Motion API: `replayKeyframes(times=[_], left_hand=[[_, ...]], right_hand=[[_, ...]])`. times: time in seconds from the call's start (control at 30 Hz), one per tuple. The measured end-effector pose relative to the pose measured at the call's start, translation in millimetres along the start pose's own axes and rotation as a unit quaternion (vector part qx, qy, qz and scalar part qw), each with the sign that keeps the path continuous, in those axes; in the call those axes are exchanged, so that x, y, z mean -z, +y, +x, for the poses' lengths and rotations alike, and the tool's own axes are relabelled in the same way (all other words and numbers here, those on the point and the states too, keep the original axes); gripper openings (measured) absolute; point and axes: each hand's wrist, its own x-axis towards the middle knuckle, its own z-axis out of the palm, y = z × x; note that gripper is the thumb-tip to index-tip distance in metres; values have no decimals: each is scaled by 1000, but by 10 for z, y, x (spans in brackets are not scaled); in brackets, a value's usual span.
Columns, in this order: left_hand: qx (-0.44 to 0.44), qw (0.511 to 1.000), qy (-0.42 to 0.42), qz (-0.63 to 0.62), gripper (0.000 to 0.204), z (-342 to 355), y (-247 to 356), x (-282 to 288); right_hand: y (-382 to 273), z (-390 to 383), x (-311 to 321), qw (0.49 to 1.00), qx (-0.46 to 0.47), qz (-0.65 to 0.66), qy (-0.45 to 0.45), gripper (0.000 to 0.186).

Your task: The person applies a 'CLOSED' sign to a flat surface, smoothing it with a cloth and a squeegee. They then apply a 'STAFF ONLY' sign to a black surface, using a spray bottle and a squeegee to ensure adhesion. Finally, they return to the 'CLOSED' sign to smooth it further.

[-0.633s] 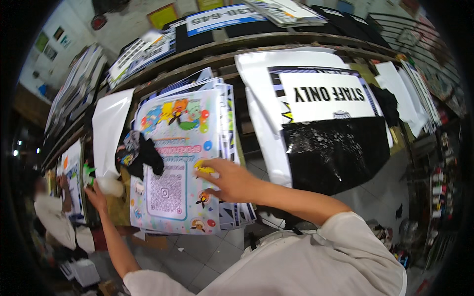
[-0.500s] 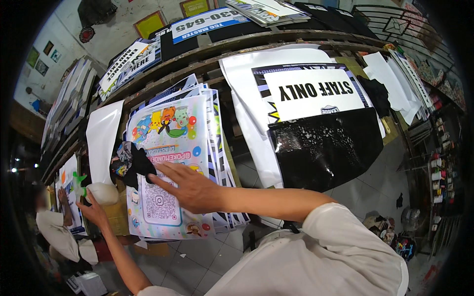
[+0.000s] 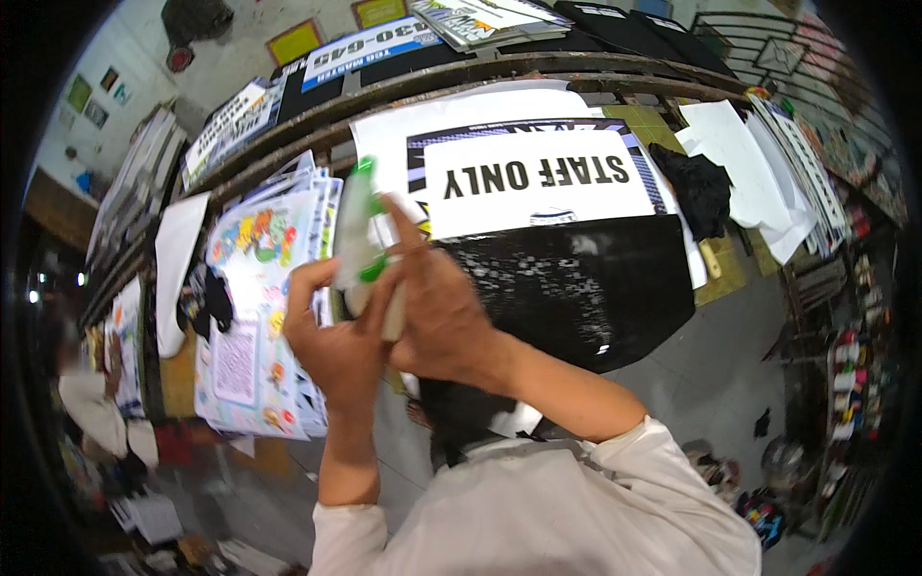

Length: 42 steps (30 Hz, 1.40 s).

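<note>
Seen from above, a person's hands meet over the near edge of a slatted desk [image 3: 298, 142], in the gap between two piles of printed sheets. The left hand [image 3: 341, 336] is closed around a whitish spray bottle [image 3: 353, 240] with green fittings, held upright and slightly tilted. The right hand [image 3: 447, 312] presses against the bottle from the other side; motion blur hides whether its fingers close round it.

The likeliest mishap is a fumble: with fingers crowded together on smooth plastic, the bottle could slip and drop past the near edge. A finger catching the trigger could also wet the paper close by.

To the right, a glossy black sheet [image 3: 586, 278] with wet-looking specks hangs over the near edge. A forearm brushing that loose flap could drag it off, and the white sign [image 3: 543, 182] above it, lettered in black, might shift or get damp.

To the left, a pastel cartoon poster [image 3: 254, 288] tops an uneven stack reaching the near edge; a bumped corner could make it slide. A crumpled dark cloth [image 3: 206, 302] lies on the poster's left side and might smear the print if dragged.
</note>
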Motion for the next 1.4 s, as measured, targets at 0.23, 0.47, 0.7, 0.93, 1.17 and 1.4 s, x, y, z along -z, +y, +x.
replayKeyframes(times=[0.23, 0.47, 0.7, 0.93, 1.17, 1.4], left_hand=[[-61, 967, -198, -149, 39, -738, 1504, -1373], [88, 958, -237, -138, 40, -1641, 1598, -1529], [273, 933, -229, -46, 35, -2205, 1404, -1111], [377, 914, -148, 15, 38, -2636, 1404, -854], [434, 893, -89, 78, 38, -2793, 1565, -1021], [470, 878, -55, 66, 38, -3114, 1569, -1361]], right_hand=[[412, -670, 2264, 960, -249, 110, 61, 73], [1063, -836, 3780, 926, -364, 94, -25, 45], [2456, -302, 4282, 861, -403, -90, -296, 59], [3064, 287, 3466, 843, -310, -160, -409, 73], [3043, 526, 3318, 799, -194, -247, -513, 75], [3231, 305, 4343, 787, -107, -328, -512, 72]])
